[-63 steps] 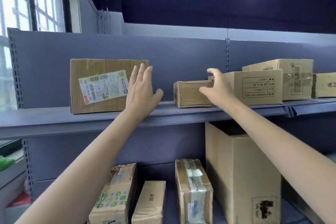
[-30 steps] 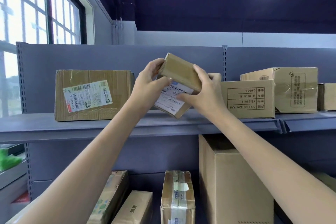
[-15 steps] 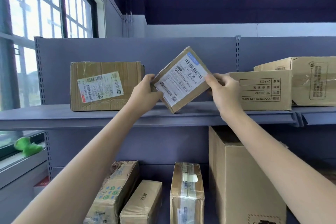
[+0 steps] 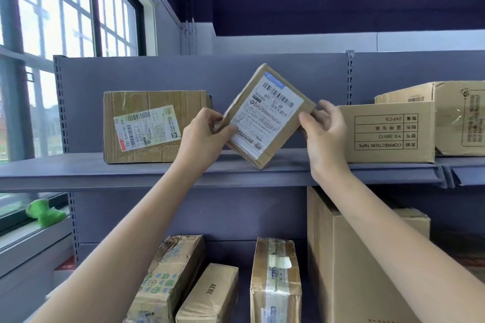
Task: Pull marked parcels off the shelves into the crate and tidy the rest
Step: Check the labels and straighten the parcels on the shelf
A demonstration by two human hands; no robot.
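**Inspector:** You hold one small parcel (image 4: pixel 265 115) tilted corner-down in front of the upper shelf (image 4: pixel 78 169), its label (image 4: pixel 271 113) facing you. Your left hand (image 4: pixel 207 136) pinches the edge at 9 o'clock, thumb on the label face, fingers curled behind. Your right hand (image 4: pixel 324 128) pinches the corner at 3 o'clock the same way. Whether the lowest corner touches the shelf board, I cannot tell.

**Operator:** How far along would you put me?

**Inspector:** Early, in my judgement. You appear to be reading the label for a mark; I can make out barcodes and print but no mark I could confirm. The crate is not in view, so nothing can be recorded as placed.

**Operator:** And what remains on the racks?

**Inspector:** At 9 o'clock of your parcel, a labelled box (image 4: pixel 154 126) stands on the same shelf. At 3 o'clock, the correction-tape carton (image 4: pixel 388 134) sits with its print upside down, a larger carton (image 4: pixel 456 115) just behind it. On the lower level, at 6 o'clock, three parcels lie at differing angles: the patterned one (image 4: pixel 168 278), the plain one (image 4: pixel 210 296), the taped one (image 4: pixel 274 278). At 5 o'clock a tall carton (image 4: pixel 362 257) stands; its contents are hidden. All of these look unchecked and unstraightened.
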